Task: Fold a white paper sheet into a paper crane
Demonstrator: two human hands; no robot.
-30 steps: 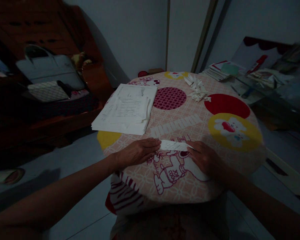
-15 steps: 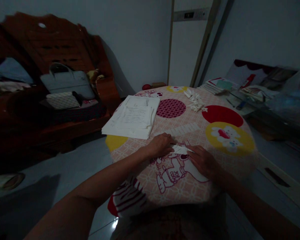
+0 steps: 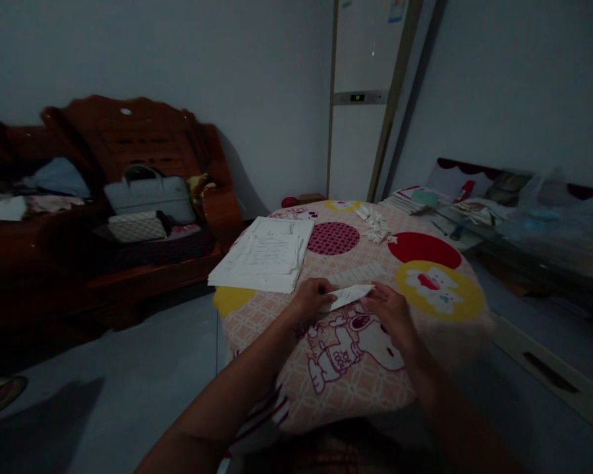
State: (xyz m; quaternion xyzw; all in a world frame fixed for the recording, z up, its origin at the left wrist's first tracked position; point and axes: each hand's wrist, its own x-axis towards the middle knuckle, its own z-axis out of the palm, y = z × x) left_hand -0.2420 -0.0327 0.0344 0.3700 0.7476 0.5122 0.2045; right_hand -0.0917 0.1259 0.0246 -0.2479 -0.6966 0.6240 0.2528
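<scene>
Between my two hands is a narrow folded strip of white paper [image 3: 346,297], held slightly tilted over the patterned tablecloth [image 3: 356,388]. My left hand [image 3: 312,297] pinches its left end, thumb on top. At the right end, the fingers of my right hand [image 3: 388,307] close on the paper's tip. Just beyond the strip, a row of pale paper strips [image 3: 358,272] lies on the cloth. A stack of written paper sheets [image 3: 261,253] rests to the left, beyond my left hand. Farther back sits a small heap of folded white paper pieces [image 3: 374,224].
A wooden chair [image 3: 128,138] with a light handbag [image 3: 151,197] and a quilted pouch [image 3: 136,226] stands at the left. On the right, a glass table [image 3: 479,240] bears papers and plastic bags [image 3: 558,217]. A tall white air conditioner [image 3: 358,138] stands in the corner.
The paper strip has come up off the cloth and its broader face now shows. Both hands have lifted with it. The view has tilted upward.
</scene>
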